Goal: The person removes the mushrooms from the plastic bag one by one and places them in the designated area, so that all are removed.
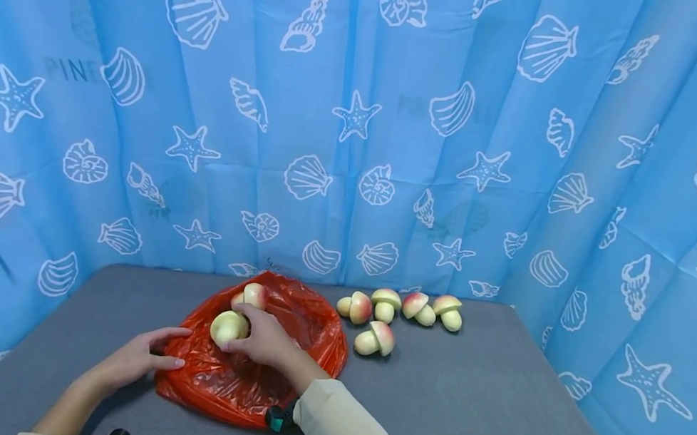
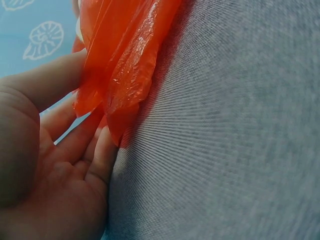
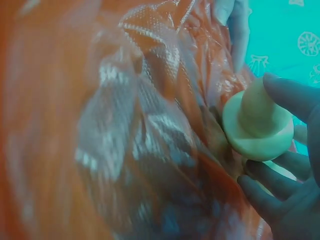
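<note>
My right hand [image 1: 266, 339] holds a pale toy mushroom [image 1: 229, 329] over the opened red plastic bag [image 1: 292, 312]. In the right wrist view the thumb presses on the stem of this mushroom [image 3: 257, 115], and the other fingers lie around its cap. A second toy mushroom [image 1: 255, 296], with a pinkish cap, sits in the bag just behind. At the bag's left edge, my left hand [image 1: 135, 360] holds the plastic between thumb and fingers. The left wrist view shows the bag's crumpled rim [image 2: 132, 75] covering some of those fingertips.
Several more toy mushrooms [image 1: 386, 306] stand or lie right of the bag, near the back of the grey table [image 1: 463, 403]. One mushroom [image 1: 375, 339] lies nearer than the others. A blue curtain [image 1: 357, 139] with white shells hangs behind and at both sides.
</note>
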`<state>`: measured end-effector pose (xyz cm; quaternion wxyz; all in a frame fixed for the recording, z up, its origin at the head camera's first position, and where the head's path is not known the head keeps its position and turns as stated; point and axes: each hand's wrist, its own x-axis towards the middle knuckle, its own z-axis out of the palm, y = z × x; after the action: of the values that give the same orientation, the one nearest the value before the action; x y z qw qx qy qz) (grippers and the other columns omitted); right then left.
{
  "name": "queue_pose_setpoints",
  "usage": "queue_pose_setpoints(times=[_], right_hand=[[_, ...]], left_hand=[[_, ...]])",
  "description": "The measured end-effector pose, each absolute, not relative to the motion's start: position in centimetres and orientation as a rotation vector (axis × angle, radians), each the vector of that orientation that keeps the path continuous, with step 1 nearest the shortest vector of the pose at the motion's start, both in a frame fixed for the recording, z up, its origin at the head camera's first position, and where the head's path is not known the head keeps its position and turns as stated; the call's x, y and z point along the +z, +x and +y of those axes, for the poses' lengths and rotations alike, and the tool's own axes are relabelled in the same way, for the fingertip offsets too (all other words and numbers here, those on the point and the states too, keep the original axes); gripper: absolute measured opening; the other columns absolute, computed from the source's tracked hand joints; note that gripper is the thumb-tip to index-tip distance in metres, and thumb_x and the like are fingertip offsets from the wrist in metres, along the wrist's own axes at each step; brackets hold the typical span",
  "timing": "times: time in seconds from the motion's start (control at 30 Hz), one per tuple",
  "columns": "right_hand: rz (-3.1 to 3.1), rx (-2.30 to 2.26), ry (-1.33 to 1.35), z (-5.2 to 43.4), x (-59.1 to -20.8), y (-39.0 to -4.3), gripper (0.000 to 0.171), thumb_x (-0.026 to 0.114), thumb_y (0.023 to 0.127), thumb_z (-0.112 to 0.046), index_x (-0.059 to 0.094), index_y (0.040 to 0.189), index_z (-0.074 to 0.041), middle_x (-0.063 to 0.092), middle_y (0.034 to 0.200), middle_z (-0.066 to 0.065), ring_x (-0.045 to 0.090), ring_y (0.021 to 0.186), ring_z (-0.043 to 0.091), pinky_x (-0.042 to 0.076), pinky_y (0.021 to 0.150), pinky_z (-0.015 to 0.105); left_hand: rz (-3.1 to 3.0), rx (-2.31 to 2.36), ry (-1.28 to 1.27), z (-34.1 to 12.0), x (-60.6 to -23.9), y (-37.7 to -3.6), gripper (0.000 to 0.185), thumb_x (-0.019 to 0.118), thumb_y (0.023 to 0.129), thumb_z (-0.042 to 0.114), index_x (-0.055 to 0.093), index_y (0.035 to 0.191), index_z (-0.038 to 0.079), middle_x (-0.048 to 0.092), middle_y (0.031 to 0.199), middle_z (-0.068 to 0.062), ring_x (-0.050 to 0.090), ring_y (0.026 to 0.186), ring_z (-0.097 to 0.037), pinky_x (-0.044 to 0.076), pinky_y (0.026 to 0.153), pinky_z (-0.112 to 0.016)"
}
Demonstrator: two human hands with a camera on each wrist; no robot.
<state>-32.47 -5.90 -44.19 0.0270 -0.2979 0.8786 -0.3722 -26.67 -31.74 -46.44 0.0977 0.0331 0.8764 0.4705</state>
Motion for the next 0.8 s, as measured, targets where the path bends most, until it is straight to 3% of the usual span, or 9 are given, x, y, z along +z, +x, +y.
queue_pose_setpoints(times=[0.2,0.47,0.8], right_hand=[[2.695,-1.062,-1.0,-3.7,-42.7,-31.9,0.068,0.079,0.081,-0.039,0.051,0.141,-0.022,0.057,0.126,-0.01,0.052,0.106,0.004,0.045,0.093,0.029],[2.698,-0.969,-1.101,-0.2,-41.1,-30.8,0.069,0.077,0.083,-0.039,0.05,0.143,-0.018,0.054,0.135,-0.009,0.049,0.118,0.006,0.042,0.099,0.033],[2.76,-0.998,-1.111,4.5,-40.9,-30.4,0.067,0.076,0.084,-0.039,0.051,0.141,-0.016,0.052,0.138,-0.004,0.047,0.125,0.013,0.041,0.101,0.036]], left_hand=[[2.6,1.381,0.074,-31.6,-46.2,-26.5,0.067,0.071,0.088,0.031,0.045,0.143,0.002,0.053,0.128,-0.021,0.052,0.106,-0.03,0.044,0.085,-0.052],[2.576,1.411,0.07,-31.5,-46.0,-26.3,0.067,0.071,0.089,0.029,0.044,0.143,0.002,0.054,0.126,-0.019,0.053,0.102,-0.029,0.045,0.078,-0.041],[2.574,1.408,0.033,-31.4,-46.5,-26.5,0.069,0.074,0.086,0.033,0.046,0.142,0.004,0.055,0.124,-0.017,0.052,0.102,-0.029,0.045,0.08,-0.042]])
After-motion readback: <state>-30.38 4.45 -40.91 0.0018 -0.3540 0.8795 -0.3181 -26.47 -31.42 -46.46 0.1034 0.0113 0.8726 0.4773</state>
